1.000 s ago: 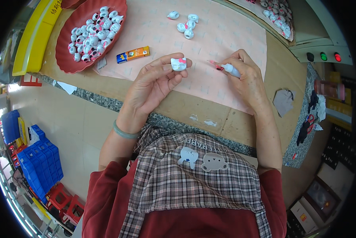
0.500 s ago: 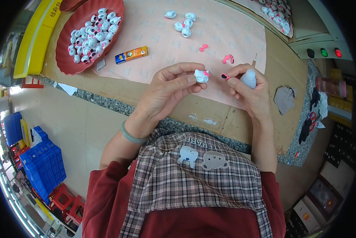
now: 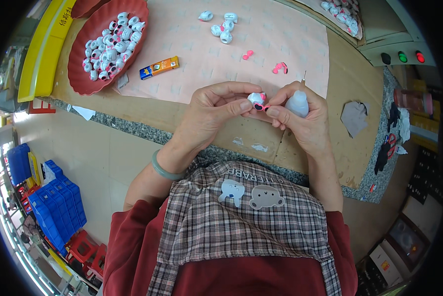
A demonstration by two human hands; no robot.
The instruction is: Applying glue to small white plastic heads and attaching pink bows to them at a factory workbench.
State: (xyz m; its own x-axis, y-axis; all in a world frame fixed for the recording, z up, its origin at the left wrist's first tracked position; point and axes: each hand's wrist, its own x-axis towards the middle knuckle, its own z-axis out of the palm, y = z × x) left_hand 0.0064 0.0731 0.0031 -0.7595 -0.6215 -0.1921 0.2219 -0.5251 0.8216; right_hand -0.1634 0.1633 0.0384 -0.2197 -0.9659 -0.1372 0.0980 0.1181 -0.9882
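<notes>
My left hand (image 3: 209, 108) pinches a small white cat-head figure (image 3: 254, 97) with a pink bow between thumb and fingers. Against the front of that figure lie tiny pink-framed sunglasses (image 3: 259, 106) with dark lenses, gripped at one end by my right thumb and fingertip. Tucked in the same right hand (image 3: 308, 123) is a whitish squeeze bottle (image 3: 297, 104), its thin needle tip pointing up and away. Whether the sunglasses are stuck to the figure, I cannot tell. Beyond my hands, more pink sunglasses (image 3: 281, 68) and a pink piece (image 3: 248, 55) lie on pale pink paper.
A red scalloped bowl (image 3: 75, 79) full of white heads stands at the far left. An orange-and-blue box (image 3: 160, 67) and several loose heads (image 3: 226, 37) rest on the paper. To the right are a grey scrap (image 3: 355, 118) and a cabinet with coloured buttons (image 3: 402, 57).
My right hand has moved left and brought the sunglasses from beside the figure up against it. The figure has tilted in my left hand. The whole view has shifted slightly.
</notes>
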